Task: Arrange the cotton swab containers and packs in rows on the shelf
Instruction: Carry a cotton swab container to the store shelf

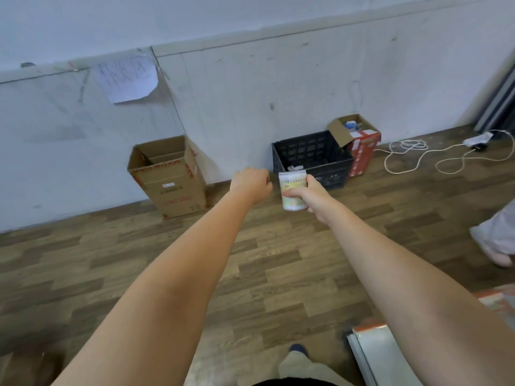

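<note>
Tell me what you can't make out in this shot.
- Left hand, head view: fingers curl away behind the knuckles, any contents hidden.
- Cotton swab container: label blurred, partly behind the right hand.
- Black crate: contents too small.
- Shelf: cut off by the frame edge.

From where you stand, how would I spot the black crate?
Follow the white wall down to the wooden floor. The black plastic crate stands there, between two cardboard boxes. Only it is dark, with lattice sides.

Crate (pixel 312 154) stands between cardboard box (pixel 167 176) and carton (pixel 362 146).
</note>
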### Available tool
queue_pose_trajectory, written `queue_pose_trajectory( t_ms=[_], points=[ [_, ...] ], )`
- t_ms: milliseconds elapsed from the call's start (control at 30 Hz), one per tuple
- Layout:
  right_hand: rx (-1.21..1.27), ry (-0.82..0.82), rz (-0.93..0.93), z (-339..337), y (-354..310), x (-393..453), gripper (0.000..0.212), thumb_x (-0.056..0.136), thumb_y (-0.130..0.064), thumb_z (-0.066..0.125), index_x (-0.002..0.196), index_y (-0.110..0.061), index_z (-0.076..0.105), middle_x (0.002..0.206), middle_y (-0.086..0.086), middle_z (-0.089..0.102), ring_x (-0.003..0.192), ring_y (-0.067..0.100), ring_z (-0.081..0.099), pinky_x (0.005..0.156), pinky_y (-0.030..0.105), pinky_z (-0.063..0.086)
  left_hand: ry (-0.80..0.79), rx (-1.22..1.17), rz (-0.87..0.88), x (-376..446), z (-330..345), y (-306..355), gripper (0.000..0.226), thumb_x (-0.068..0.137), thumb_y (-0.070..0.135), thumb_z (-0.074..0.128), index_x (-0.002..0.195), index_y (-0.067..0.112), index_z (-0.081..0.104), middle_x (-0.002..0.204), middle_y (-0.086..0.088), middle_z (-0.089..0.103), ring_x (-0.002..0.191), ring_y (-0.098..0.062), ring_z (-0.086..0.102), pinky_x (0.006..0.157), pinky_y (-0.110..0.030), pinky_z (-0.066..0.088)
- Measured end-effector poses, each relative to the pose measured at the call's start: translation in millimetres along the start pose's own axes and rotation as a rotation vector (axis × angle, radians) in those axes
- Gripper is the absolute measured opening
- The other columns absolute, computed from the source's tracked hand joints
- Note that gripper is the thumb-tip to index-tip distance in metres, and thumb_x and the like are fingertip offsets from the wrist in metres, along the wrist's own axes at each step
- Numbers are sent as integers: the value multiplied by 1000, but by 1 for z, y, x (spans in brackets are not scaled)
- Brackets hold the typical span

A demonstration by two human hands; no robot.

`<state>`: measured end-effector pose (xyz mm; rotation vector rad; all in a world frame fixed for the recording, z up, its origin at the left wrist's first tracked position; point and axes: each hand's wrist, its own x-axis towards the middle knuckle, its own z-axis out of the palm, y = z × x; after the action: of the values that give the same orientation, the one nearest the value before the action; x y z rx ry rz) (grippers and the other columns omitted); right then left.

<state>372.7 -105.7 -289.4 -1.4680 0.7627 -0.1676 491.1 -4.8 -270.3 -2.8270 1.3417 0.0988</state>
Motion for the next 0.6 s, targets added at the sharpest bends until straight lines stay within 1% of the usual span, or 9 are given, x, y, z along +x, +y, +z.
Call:
queue_pose_trajectory(
  t_ms=[167,233,300,367,467,600],
  points=[
    [63,80,33,-34,-10,39,40,83,-10,67,115,-18,43,107,3,56,97,21,57,68,29,51,5,-27,15,50,1,15,35,98,30,35,121,13,55,117,-11,60,108,-30,53,83,-36,38],
    [70,98,67,-47,-11,52,38,84,-12,66,113,-18,43,108,3,55,96,22,57,66,29,51,1,-26,26,67,4,22,35,98,30,35,121,13,55,116,-11,60,108,-30,53,84,-36,38],
    [74,112,99,-59,-8,64,37,84,-12,66,112,-18,42,108,3,54,95,21,57,64,29,52,-4,-19,40,82,7,29,35,99,30,34,121,13,55,115,-11,60,107,-29,54,81,-35,36],
    [98,135,123,-70,-5,77,37,84,-11,66,112,-19,43,109,4,53,95,21,57,67,31,52,-16,-13,68,99,9,36,35,99,30,35,121,14,56,115,-10,60,106,-29,54,80,-35,37],
    [124,169,157,-87,-1,93,39,84,-11,67,113,-20,43,112,4,53,101,23,56,74,35,52,-47,0,114,126,14,46,35,98,31,34,119,13,56,114,-10,61,103,-29,55,82,-38,41],
    [142,241,174,-113,0,112,40,83,-11,68,113,-20,43,113,3,54,103,24,56,77,36,53,-47,16,189,163,18,65,34,99,30,35,118,12,56,110,-9,62,99,-29,56,82,-38,43]
  ],
)
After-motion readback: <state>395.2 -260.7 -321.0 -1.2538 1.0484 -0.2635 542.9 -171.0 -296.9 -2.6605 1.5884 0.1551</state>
